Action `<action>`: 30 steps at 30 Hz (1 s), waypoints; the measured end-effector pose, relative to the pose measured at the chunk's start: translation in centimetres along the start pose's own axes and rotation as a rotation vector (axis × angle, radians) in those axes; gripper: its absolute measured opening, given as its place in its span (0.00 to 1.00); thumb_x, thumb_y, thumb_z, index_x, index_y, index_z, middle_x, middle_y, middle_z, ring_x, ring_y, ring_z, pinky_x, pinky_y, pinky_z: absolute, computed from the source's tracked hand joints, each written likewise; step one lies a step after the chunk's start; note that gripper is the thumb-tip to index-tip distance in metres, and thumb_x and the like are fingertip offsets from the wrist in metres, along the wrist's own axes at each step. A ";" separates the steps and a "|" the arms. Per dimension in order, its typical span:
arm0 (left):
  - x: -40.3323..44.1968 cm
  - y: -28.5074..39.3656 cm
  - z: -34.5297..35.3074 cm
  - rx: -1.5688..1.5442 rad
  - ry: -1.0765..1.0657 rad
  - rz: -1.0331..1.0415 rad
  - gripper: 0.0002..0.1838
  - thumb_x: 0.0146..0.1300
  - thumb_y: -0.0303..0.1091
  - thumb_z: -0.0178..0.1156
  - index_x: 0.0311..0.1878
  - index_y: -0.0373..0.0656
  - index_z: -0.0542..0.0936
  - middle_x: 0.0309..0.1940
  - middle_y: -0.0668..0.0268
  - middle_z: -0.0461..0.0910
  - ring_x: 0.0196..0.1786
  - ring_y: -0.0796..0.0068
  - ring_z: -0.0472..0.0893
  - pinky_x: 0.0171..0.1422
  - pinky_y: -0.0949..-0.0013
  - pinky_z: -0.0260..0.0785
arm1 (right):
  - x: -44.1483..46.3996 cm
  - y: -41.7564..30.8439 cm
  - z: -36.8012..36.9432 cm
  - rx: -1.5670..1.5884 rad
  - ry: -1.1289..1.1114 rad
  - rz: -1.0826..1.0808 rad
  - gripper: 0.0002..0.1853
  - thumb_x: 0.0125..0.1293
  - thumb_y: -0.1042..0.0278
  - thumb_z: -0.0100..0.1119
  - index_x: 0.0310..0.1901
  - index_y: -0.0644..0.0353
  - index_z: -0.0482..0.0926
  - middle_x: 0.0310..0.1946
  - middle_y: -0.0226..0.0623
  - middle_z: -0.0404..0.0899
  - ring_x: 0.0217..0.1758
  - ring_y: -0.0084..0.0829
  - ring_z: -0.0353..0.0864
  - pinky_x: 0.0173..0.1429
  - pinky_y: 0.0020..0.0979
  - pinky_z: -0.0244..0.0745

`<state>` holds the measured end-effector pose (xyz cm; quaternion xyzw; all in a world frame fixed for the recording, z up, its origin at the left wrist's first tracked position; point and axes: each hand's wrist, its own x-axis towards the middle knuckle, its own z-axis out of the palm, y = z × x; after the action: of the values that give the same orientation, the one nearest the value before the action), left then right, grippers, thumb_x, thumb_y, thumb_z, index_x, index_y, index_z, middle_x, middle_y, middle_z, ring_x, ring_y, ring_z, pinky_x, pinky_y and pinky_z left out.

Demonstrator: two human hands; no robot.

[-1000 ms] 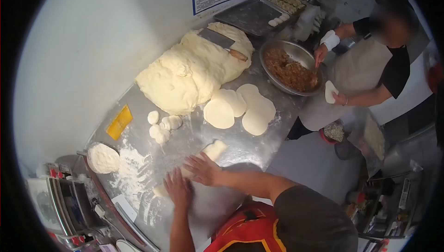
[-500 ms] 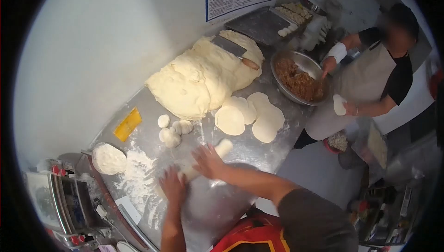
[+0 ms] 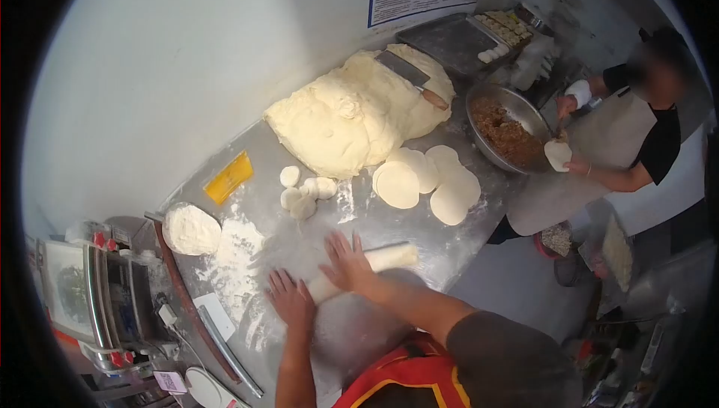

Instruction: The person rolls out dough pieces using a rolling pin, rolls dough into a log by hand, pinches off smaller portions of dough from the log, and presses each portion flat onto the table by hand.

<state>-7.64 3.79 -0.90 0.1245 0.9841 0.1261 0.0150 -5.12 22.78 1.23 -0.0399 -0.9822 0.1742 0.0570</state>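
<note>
Probably heaviest and slackest of all: big dough mass near the wall, likely to sag and stretch if lifted, best scooped from beneath with both arms, clear of the cleaver on top. Next, on the metal table close to the body, dough roll, apparently light, soft, easily dented, perhaps tacky despite loose flour; best taken gently near both ends, palms flat. Right hand over its mid-part, palm down, fingers spread wide; left hand by its near end, fingers slightly apart, pressure impossible to tell. Among containers, dark tray by the wall, with small white rounds toward one end; then steel bowl of brown filling, seemingly moist and lumpy; smallest, red bowl below table level, holding pale bits.
</note>
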 end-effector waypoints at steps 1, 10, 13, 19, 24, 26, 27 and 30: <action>2.6 0.4 -0.5 0.006 0.045 -0.037 0.37 0.67 0.46 0.53 0.73 0.35 0.59 0.75 0.46 0.53 0.79 0.52 0.49 0.80 0.46 0.38 | 2.9 0.3 0.4 -0.014 0.064 0.047 0.35 0.70 0.49 0.50 0.69 0.68 0.61 0.71 0.50 0.60 0.76 0.46 0.53 0.77 0.59 0.42; -2.9 -0.3 -2.8 -0.096 -0.308 0.374 0.32 0.69 0.44 0.50 0.73 0.40 0.61 0.75 0.53 0.56 0.79 0.50 0.50 0.80 0.44 0.39 | -3.2 -1.5 -3.9 0.037 -0.388 -0.233 0.36 0.67 0.47 0.54 0.68 0.66 0.63 0.72 0.48 0.58 0.75 0.48 0.56 0.75 0.58 0.47; -11.6 1.5 -0.4 -0.079 -0.161 0.277 0.31 0.68 0.43 0.49 0.72 0.39 0.63 0.74 0.53 0.58 0.78 0.48 0.53 0.78 0.39 0.39 | -12.2 -3.6 -1.6 0.100 0.030 -0.183 0.38 0.64 0.47 0.56 0.69 0.64 0.62 0.71 0.50 0.59 0.75 0.50 0.55 0.74 0.60 0.48; -1.1 3.2 -1.3 -0.045 -0.254 0.041 0.31 0.70 0.43 0.46 0.73 0.39 0.61 0.75 0.50 0.56 0.78 0.47 0.50 0.78 0.37 0.37 | -1.8 -3.3 2.5 -0.166 -0.123 -0.046 0.37 0.70 0.43 0.47 0.72 0.62 0.59 0.74 0.52 0.52 0.78 0.53 0.49 0.74 0.65 0.43; 7.5 2.4 -0.3 -0.001 0.095 0.108 0.29 0.71 0.43 0.45 0.73 0.44 0.63 0.73 0.51 0.60 0.78 0.47 0.53 0.78 0.38 0.40 | 5.9 -2.7 2.1 -0.178 0.092 -0.030 0.36 0.70 0.45 0.46 0.72 0.61 0.58 0.74 0.52 0.54 0.76 0.54 0.51 0.74 0.65 0.42; 5.5 1.4 -0.6 -0.025 -0.161 0.305 0.29 0.71 0.42 0.46 0.73 0.43 0.62 0.73 0.51 0.60 0.77 0.48 0.54 0.78 0.40 0.41 | 3.2 -3.1 1.6 -0.147 0.014 0.034 0.37 0.70 0.45 0.47 0.72 0.62 0.58 0.74 0.53 0.54 0.76 0.55 0.51 0.75 0.65 0.40; 4.3 1.3 -0.8 -0.042 -0.284 0.402 0.29 0.71 0.42 0.46 0.73 0.42 0.62 0.73 0.51 0.59 0.77 0.48 0.55 0.78 0.41 0.42 | 0.7 -3.1 0.7 -0.133 -0.059 -0.017 0.37 0.69 0.46 0.49 0.72 0.62 0.58 0.73 0.54 0.54 0.76 0.56 0.51 0.75 0.65 0.40; -4.6 0.4 -1.0 -0.178 -0.189 0.424 0.30 0.70 0.39 0.51 0.72 0.38 0.62 0.73 0.51 0.59 0.76 0.48 0.56 0.78 0.42 0.44 | -8.8 -1.5 -1.8 -0.060 -0.159 -0.231 0.38 0.66 0.51 0.56 0.72 0.62 0.57 0.72 0.52 0.56 0.74 0.59 0.53 0.75 0.65 0.39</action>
<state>-3.10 2.80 0.13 0.3378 0.9151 0.2002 0.0913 3.69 21.09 2.62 0.0856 -0.9865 0.1396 -0.0028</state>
